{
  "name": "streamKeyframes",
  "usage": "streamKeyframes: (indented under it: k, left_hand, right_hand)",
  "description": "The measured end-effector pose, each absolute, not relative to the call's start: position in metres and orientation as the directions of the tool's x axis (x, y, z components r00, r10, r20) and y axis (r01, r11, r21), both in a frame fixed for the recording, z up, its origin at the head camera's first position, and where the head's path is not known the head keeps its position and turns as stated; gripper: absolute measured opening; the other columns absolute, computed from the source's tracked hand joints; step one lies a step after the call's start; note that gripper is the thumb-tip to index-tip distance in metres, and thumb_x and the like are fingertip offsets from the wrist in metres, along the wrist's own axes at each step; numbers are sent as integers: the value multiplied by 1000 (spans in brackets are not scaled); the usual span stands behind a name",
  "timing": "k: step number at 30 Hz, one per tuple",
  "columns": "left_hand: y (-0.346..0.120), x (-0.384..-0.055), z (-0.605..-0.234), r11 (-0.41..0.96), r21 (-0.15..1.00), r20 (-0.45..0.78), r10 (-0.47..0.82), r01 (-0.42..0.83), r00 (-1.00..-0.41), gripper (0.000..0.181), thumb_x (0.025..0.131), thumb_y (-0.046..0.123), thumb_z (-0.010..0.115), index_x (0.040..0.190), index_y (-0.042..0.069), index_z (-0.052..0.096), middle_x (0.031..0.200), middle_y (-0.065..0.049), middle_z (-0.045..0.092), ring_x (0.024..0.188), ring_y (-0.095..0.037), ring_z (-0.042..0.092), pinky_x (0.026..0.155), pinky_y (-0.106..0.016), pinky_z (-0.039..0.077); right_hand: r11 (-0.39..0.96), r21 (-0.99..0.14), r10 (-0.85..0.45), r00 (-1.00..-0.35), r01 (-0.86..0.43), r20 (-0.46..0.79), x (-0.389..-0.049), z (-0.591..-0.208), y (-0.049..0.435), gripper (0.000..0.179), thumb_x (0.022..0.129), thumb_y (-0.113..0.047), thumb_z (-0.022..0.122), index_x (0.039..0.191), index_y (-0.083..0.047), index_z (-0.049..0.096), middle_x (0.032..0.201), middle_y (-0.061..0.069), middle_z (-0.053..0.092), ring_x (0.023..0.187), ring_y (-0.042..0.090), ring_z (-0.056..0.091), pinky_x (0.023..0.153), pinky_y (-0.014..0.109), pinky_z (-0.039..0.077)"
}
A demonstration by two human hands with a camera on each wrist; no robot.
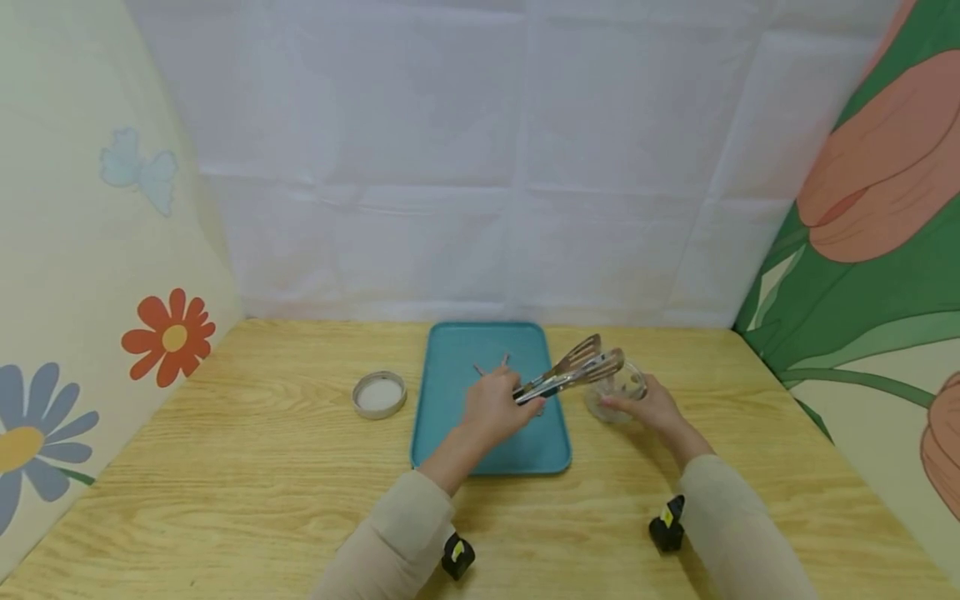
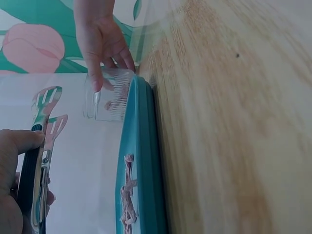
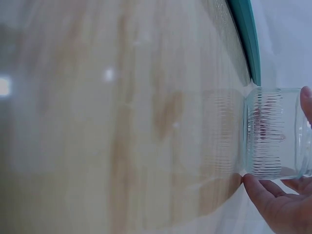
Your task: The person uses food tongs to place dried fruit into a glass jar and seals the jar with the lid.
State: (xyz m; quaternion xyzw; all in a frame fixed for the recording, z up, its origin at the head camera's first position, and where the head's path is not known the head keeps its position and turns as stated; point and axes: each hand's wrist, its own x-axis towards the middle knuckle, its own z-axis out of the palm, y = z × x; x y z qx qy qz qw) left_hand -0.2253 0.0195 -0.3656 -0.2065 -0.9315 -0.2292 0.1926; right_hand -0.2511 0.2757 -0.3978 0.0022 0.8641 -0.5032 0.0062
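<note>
My left hand [image 1: 493, 410] grips a pair of metal serving tongs [image 1: 573, 367] with slotted heads and dark handles. The tong heads stand slightly apart above the tray's right side, toward the jar. Between them I see nothing held. A clear ribbed glass jar [image 3: 273, 134] stands on the table just right of the tray, with my right hand [image 1: 654, 408] holding it, thumb and fingers on opposite sides. Some small pinkish pieces [image 2: 111, 103] lie inside the jar. Several thin, knobbly pinkish-brown pieces [image 2: 128, 207] lie on the blue tray [image 1: 442, 425], partly hidden by my left hand.
A round lid [image 1: 379, 395] with a white inside lies left of the tray. The wooden table [image 1: 262, 467] meets a white cloth backdrop [image 1: 420, 167] behind the tray. Painted panels with flowers [image 1: 174, 337] stand at both sides.
</note>
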Motion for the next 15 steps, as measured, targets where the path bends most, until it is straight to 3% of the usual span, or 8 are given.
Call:
streamKeyframes:
  k: [4, 15]
  left_hand:
    - [13, -224, -364, 799, 368, 488, 270, 476, -830, 31, 74, 40, 65, 66, 13, 52, 65, 4, 45, 46, -7, 35, 40, -23, 27]
    - [-6, -224, -361, 814, 386, 492, 217, 434, -843, 32, 72, 40, 67, 64, 13, 52, 63, 4, 41, 48, -9, 36, 41, -24, 30]
  right_hand:
    - [477, -879, -13, -1000, 2, -9, -251, -398, 276, 74, 71, -29, 71, 125, 5, 34, 118, 24, 43, 106, 33, 40, 86, 44, 32]
    - [489, -872, -11, -1000, 13, -21, -251, -397, 276, 77, 71, -30, 70, 127, 6, 31, 121, 26, 39, 110, 36, 37, 89, 46, 29]
